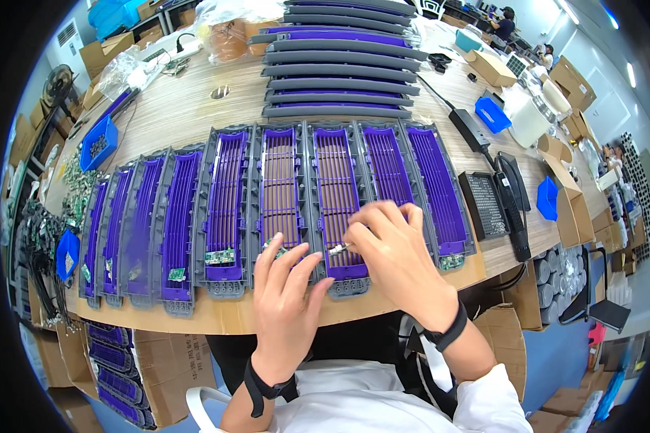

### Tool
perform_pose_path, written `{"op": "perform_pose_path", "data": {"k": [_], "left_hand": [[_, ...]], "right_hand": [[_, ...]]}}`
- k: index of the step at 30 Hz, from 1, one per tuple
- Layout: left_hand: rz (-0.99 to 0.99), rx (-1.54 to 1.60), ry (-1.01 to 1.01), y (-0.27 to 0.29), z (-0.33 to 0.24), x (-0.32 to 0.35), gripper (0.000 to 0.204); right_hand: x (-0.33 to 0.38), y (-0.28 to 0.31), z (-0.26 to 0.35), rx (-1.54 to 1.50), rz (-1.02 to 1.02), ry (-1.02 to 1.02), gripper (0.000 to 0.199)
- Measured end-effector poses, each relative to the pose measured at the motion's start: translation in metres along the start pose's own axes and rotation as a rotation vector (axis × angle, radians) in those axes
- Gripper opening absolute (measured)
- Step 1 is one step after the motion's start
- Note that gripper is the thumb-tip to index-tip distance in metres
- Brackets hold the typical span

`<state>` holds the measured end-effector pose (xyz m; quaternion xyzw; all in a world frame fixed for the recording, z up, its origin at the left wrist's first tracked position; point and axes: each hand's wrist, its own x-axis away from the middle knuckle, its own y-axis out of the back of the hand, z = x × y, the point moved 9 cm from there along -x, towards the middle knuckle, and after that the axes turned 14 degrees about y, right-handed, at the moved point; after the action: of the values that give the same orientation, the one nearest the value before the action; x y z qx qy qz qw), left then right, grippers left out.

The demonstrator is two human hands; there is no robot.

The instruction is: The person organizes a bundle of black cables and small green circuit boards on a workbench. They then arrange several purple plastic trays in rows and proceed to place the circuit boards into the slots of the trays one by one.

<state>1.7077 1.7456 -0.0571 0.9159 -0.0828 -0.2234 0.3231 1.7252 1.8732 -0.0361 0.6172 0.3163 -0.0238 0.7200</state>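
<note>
Long grey panels with purple slatted inserts (pixel 232 177) lie side by side along the front of the table. My left hand (pixel 285 303) is open, fingers spread over the lower end of one panel, with a green circuit board (pixel 280 252) partly hidden beneath the fingertips. At the lower end of the neighbouring panel (pixel 336 180), my right hand (pixel 404 263) has its fingers bent and drawn together. By those fingertips is a small whitish part (pixel 336 250); what they pinch is hidden. Another green circuit board (pixel 220 256) sits in the panel to the left.
More panels are stacked (pixel 343 72) at the back. Blue bins (pixel 99 143) stand at the left, with others at the right. A black tray of small parts (pixel 485 206) and a black power strip (pixel 511 209) lie to the right. Cardboard boxes (pixel 162 368) stand below the table edge.
</note>
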Motion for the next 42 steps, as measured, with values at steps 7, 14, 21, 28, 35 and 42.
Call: {"op": "perform_pose_path", "data": {"k": [7,14,21,28,35,42], "left_hand": [[-0.016,0.155,-0.110,-0.003,-0.009,0.008,0.035],[0.079,0.546,0.245,-0.009,0.014,0.019,0.030],[0.278,0.998,0.563,-0.029,0.022,0.030,0.028],[0.364,0.866,0.554,-0.028,0.018,0.035,0.039],[0.166,0.228,0.229,0.013,0.015,0.015,0.040],[0.203,-0.078,-0.095,-0.010,-0.005,0.012,0.027]], "right_hand": [[0.024,0.016,0.017,-0.507,-0.217,-0.178,0.025],[0.039,0.003,0.014,-0.766,-0.397,-0.300,0.022],[0.044,0.001,0.020,-0.741,-0.452,-0.251,0.021],[0.041,0.018,0.030,-0.393,-0.415,-0.055,0.024],[0.061,0.017,0.027,-0.116,-0.196,-0.009,0.029],[0.069,-0.002,0.033,-0.071,-0.127,0.008,0.025]]}}
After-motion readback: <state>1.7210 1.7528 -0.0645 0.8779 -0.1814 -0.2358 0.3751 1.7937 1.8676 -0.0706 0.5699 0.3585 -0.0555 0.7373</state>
